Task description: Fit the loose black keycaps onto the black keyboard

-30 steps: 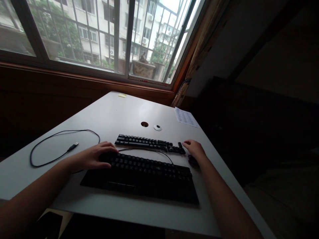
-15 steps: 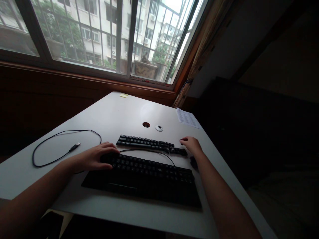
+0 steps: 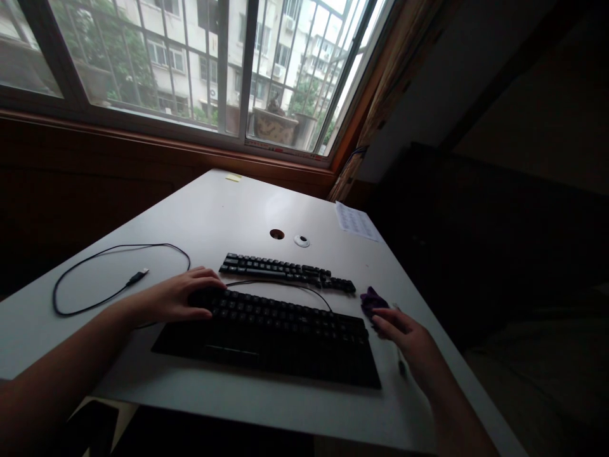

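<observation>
A black keyboard (image 3: 285, 343) with a wide front rest lies on the white desk. My left hand (image 3: 190, 295) grips its left end, the fingers over the back edge and the thumb over the keys. Behind the keyboard several loose black keycaps (image 3: 266, 268) stand in rows. To the right of the keyboard, a crumpled purple cloth (image 3: 372, 301) lies on the desk. My right hand (image 3: 402, 330) is at this cloth, thumb and fingertips closed on its near edge. Below that hand a slim tool (image 3: 402, 365) with a dark end is partly hidden.
A black USB cable (image 3: 118, 246) loops on the left of the white desk (image 3: 190, 216). Farther back are a cable hole (image 3: 276, 234), its round white cover (image 3: 302, 240), a printed sheet (image 3: 356, 221) and a yellow note (image 3: 233, 178). A barred window (image 3: 190, 76) is beyond.
My right hand has moved from the loose keycaps toward me and right, to the purple cloth, which now shows more fully. My left hand stays on the keyboard. The view has shifted slightly.
</observation>
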Tool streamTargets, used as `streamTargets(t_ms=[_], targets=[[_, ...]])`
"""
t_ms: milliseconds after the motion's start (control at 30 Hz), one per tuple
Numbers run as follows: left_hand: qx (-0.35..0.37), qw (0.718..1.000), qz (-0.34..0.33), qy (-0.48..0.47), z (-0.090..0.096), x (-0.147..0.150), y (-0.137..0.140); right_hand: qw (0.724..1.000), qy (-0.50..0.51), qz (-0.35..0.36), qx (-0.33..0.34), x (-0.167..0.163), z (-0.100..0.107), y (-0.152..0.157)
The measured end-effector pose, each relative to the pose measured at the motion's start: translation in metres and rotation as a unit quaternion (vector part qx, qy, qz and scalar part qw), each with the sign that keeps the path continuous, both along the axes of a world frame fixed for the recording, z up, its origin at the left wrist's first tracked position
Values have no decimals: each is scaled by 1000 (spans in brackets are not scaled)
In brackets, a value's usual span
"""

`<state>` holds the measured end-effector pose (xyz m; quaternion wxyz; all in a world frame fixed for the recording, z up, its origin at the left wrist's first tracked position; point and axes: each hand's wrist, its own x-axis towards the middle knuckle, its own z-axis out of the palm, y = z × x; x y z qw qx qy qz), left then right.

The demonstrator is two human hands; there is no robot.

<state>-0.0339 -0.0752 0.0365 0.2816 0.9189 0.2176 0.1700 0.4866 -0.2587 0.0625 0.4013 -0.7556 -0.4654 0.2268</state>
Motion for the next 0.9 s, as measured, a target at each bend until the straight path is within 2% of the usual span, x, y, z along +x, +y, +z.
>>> streamTargets(t_ms=[100, 200, 333, 600, 900], targets=[[-2, 1000, 1, 11, -2, -1, 2, 999, 8, -19, -36, 6, -9, -27], [2, 1000, -3, 14, -5, -2, 4, 998, 4, -10, -58, 6, -19, -36], [0, 1000, 2, 6, -6, -2, 4, 997, -26, -1, -72, -4, -25, -34], [12, 1000, -3, 6, 1, 0, 0, 990, -93, -15, -103, -12, -20, -33], [15, 1000, -4, 1, -2, 0, 2, 979, -184, 11, -92, -20, -16, -30]])
